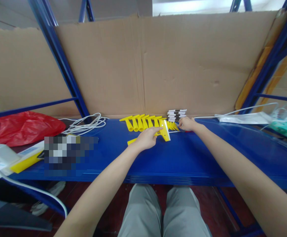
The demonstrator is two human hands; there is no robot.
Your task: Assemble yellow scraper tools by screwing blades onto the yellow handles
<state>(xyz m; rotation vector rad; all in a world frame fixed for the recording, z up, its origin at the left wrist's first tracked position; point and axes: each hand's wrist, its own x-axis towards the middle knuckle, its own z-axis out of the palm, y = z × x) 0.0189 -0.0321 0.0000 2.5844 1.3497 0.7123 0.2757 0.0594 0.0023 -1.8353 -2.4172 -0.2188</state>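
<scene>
My left hand [147, 138] is wrapped round the handle of a yellow scraper [166, 134], a T-shaped tool with a white strip along its head. Its handle end pokes out to the left of my fingers. My right hand [187, 124] is at the back of the shelf with bent fingers, beside small yellow pieces [173, 126] and a stack of white packs with dark bands [176, 115]. What its fingertips pinch, if anything, cannot be made out. Just behind my left hand, several yellow scrapers [140, 122] lie in a row with round hollow handle ends toward me.
A blue metal shelf [173, 164] spans the view, backed by a cardboard sheet [183, 65]. At left are a red plastic bag [22, 128], a coiled white cable [94, 123] and a yellow-and-white item [26, 162]. On the right lie a white sheet [244, 118] and a green pack [286, 130].
</scene>
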